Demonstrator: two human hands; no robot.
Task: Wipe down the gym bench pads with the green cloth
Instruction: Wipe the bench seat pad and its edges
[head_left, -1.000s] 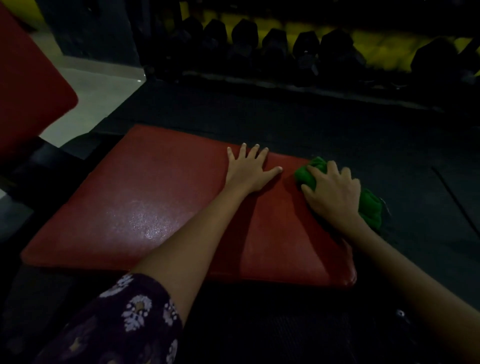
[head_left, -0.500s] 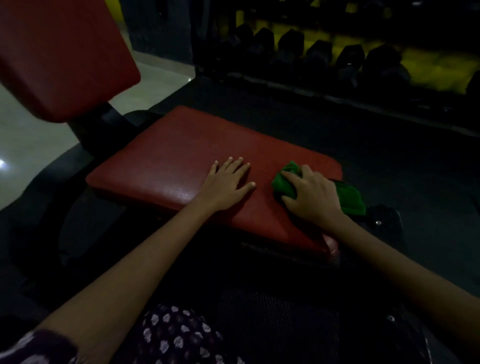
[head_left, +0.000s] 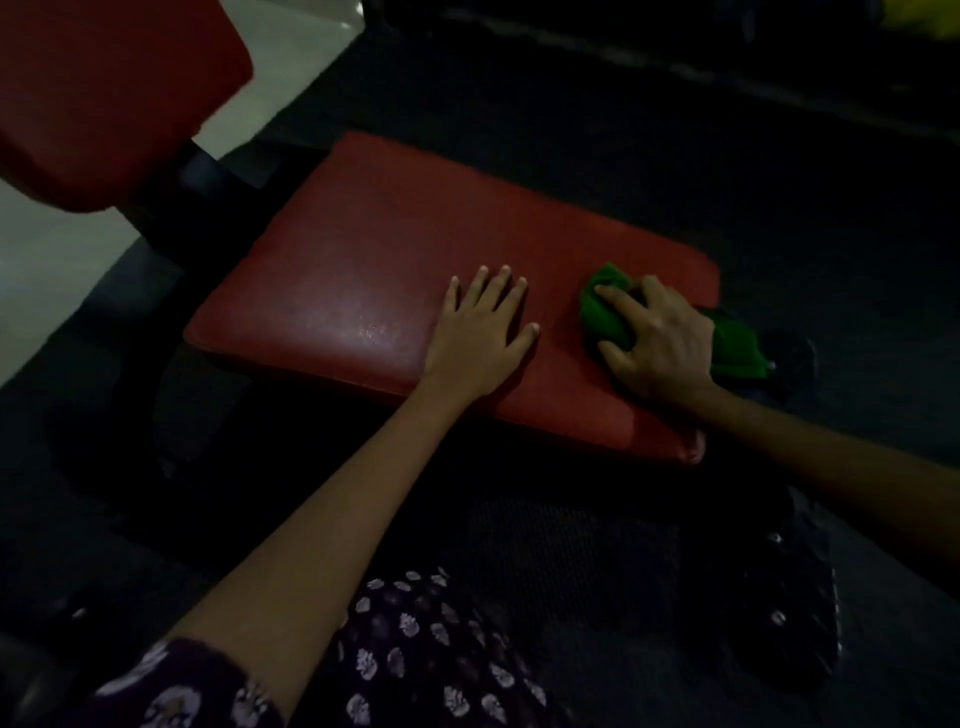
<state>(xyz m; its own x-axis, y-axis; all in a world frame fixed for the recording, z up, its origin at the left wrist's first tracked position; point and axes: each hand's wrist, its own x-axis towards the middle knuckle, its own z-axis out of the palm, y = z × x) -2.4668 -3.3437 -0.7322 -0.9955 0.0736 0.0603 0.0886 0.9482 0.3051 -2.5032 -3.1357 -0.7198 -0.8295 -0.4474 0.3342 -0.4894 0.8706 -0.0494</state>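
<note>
A red seat pad (head_left: 363, 270) lies flat in the middle of the dim view. My left hand (head_left: 480, 332) rests on it palm down, fingers straight and spread. My right hand (head_left: 657, 343) grips a bunched green cloth (head_left: 602, 306) and presses it on the pad's right end. Part of the cloth sticks out past the pad's right edge behind my hand. A second red pad (head_left: 104, 93), the backrest, rises at the upper left.
The black bench frame (head_left: 202, 171) joins the two pads. Dark rubber flooring (head_left: 779, 182) surrounds the bench, with pale tiled floor (head_left: 57, 260) at the left. My patterned dark clothing (head_left: 415, 649) fills the bottom of the view.
The view has shifted, so the seat pad sits lower and nearer and more of the backrest shows. My right hand with the cloth has slid slightly along the pad's right end. My left hand stays flat.
</note>
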